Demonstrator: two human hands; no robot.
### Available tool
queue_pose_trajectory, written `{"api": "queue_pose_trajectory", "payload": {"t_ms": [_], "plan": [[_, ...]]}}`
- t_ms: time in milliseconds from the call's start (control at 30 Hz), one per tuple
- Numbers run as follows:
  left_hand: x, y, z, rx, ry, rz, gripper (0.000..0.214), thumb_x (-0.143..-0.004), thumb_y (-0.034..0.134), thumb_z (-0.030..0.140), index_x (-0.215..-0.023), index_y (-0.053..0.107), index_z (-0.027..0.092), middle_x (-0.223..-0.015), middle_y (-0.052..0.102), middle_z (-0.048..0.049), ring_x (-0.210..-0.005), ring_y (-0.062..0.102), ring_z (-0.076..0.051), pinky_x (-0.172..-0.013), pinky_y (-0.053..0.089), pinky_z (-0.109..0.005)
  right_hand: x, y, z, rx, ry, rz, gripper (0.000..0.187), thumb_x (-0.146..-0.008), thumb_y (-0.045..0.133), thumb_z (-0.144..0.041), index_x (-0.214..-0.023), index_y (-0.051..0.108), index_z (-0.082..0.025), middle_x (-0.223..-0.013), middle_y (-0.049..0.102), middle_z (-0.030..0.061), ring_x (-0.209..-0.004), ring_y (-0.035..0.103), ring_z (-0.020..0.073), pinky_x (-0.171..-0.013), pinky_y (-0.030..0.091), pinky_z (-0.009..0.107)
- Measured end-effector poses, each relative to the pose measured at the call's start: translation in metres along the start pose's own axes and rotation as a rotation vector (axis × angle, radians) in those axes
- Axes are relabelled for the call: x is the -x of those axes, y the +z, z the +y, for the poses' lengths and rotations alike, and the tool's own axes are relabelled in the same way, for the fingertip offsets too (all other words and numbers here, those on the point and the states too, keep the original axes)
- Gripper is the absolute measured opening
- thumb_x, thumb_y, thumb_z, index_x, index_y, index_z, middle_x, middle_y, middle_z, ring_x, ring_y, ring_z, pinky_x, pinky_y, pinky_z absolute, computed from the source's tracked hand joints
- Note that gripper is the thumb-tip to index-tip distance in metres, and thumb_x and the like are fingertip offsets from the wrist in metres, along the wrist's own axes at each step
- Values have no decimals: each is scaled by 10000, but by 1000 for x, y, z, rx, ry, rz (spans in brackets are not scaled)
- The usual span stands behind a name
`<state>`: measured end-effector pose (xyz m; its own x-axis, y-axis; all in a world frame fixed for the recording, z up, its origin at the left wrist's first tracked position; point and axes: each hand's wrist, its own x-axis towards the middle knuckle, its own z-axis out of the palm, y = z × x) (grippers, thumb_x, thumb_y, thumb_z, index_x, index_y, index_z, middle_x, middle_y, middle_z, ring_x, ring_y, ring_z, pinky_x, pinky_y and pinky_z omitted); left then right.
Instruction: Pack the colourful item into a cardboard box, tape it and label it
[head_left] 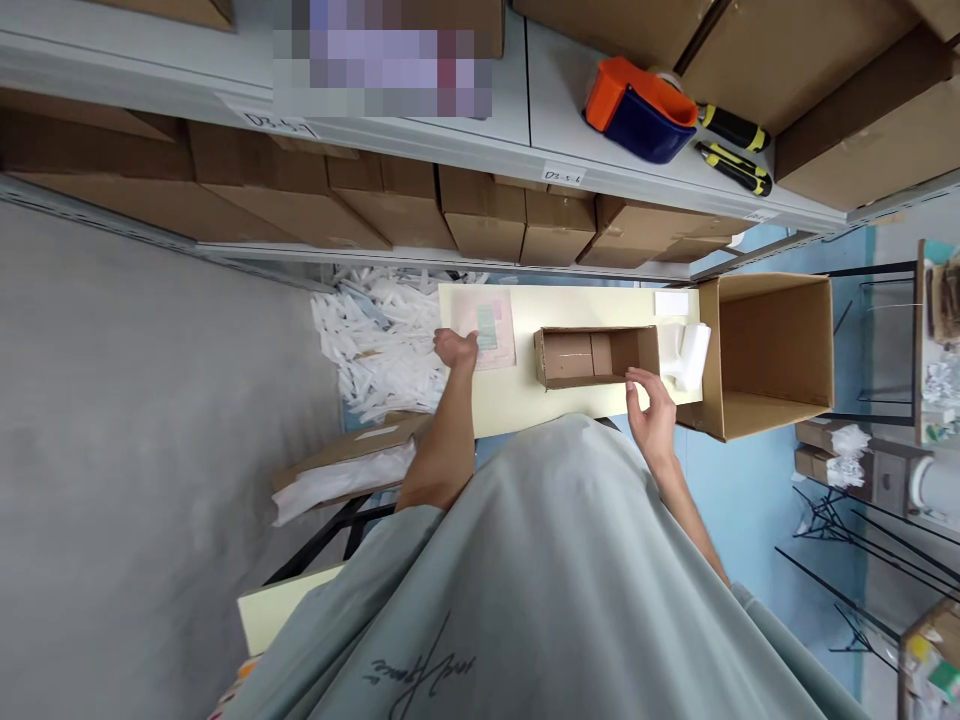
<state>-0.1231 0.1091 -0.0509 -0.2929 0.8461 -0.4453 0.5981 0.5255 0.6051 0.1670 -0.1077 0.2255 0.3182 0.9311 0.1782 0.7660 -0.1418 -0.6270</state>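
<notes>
My left hand rests closed on the left edge of a pale pink printed sheet lying on a cream table. What the fingers pinch, if anything, is hidden. An open small cardboard box lies in the middle of the table. My right hand sits at the near right corner of that box, fingers curled and apart, thumb touching the box edge. A white foam roll lies just right of the box.
A large open carton stands right of the table. White packing pieces are heaped to the left. Shelves of brown boxes run behind, with an orange tape dispenser and screwdrivers on top. Black wire racks stand right.
</notes>
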Motion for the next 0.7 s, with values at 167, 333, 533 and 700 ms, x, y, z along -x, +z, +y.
{"api": "queue_pose_trajectory", "payload": {"t_ms": [167,333,533,700], "plan": [[-10,-15,0,96,-299,18,438,-990,817,296,-1365,684,114,-1431,698,-212,-1381,670,-374,-1185,558,-557,1,-2,7,-29,-10,-9,280,-1152,545,-400,-1153,771,-235,-1243,831,130,-1222,790,291,-1065,648,512],[-3,-26,4,294,-345,-27,464,-1078,742,447,-1456,672,187,-1455,684,-134,-1237,720,-287,-1032,653,-518,2,-3,15,-64,-15,-57,293,-1151,539,-398,-1158,781,-233,-1240,830,134,-1203,792,293,-1056,652,506],[18,-31,33,555,-287,38,115,-991,752,171,-1085,708,122,-900,716,3,-807,696,-128,-835,615,-279,-4,-9,30,-106,-28,-146,322,-1158,510,-409,-1185,782,-239,-1243,827,133,-1213,786,295,-1082,644,498],[40,-33,67,680,-186,107,90,-882,740,124,-929,669,155,-741,651,52,-680,622,-98,-776,566,-224,-10,-13,46,-171,-85,-210,308,-1156,502,-383,-1178,776,-244,-1209,834,124,-1174,794,287,-1060,651,474]]}}
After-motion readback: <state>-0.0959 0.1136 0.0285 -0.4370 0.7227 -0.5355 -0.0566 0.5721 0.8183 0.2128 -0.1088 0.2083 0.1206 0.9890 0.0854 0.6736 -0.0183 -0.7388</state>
